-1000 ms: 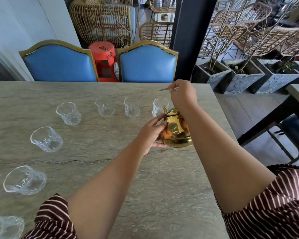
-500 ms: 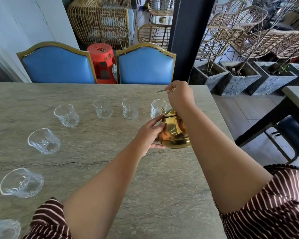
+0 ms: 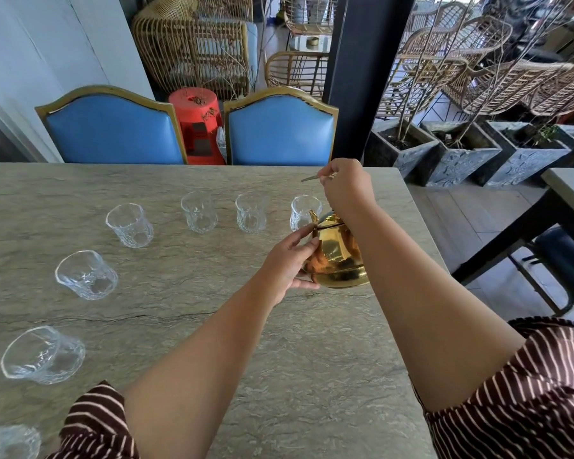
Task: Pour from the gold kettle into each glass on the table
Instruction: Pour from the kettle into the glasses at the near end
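Pouring seems barely begun: the gold kettle (image 3: 337,256), at 3 o'clock on the stone table (image 3: 299,376), tips its spout at the rightmost glass (image 3: 304,212) at 1 o'clock. The right hand (image 3: 347,188) is clenched on its handle; the left hand (image 3: 290,263) cups its side. All 7 glasses look empty. No readable writing or brand shows.

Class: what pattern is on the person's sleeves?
Dark brown with thin pale stripes, clearest on the right sleeve in the head view.
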The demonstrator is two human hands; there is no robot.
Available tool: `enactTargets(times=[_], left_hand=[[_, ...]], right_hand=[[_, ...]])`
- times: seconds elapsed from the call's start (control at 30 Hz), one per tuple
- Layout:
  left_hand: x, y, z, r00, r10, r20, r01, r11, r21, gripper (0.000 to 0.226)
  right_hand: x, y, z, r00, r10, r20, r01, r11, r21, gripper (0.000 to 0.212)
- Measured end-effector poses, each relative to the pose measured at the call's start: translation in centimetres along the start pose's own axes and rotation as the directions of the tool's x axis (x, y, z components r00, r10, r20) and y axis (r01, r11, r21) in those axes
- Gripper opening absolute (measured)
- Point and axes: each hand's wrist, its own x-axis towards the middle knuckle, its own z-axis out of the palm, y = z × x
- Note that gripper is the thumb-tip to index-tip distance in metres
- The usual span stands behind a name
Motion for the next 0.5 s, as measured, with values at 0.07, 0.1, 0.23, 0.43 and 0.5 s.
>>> enactTargets(times=[0.07, 0.1, 0.23, 0.43, 0.5], left_hand=[[-0.06, 0.03, 0.06, 1.000, 0.000, 0.000, 0.000, 1.000, -0.002, 0.043], [-0.08, 0.06, 0.10, 1.000, -0.002, 0.000, 0.002, 1.000, -0.005, 0.043], [-0.13, 0.23, 0.23, 1.000, -0.002, 0.005, 0.002, 1.000, -0.013, 0.043], [-0.07, 0.23, 0.42, 1.000, 0.001, 0.010, -0.001, 1.000, -0.016, 0.043], [-0.02, 0.22, 0.45, 1.000, 0.002, 0.010, -0.002, 1.000, -0.015, 0.043]], right_hand=[[0.07, 0.01, -0.04, 1.000, 0.003, -0.001, -0.003, 1.000, -0.002, 0.021], [0.10, 0.02, -0.07, 1.000, 0.002, 0.000, -0.002, 1.000, -0.004, 0.021], [0.19, -0.04, -0.30, 1.000, -0.001, 0.004, 0.001, 1.000, -0.009, 0.022], [0.24, -0.11, -0.52, 1.000, -0.011, -0.001, 0.011, 1.000, -0.013, 0.021], [0.18, -0.06, -0.60, 1.000, -0.012, -0.005, 0.012, 1.000, -0.008, 0.020]])
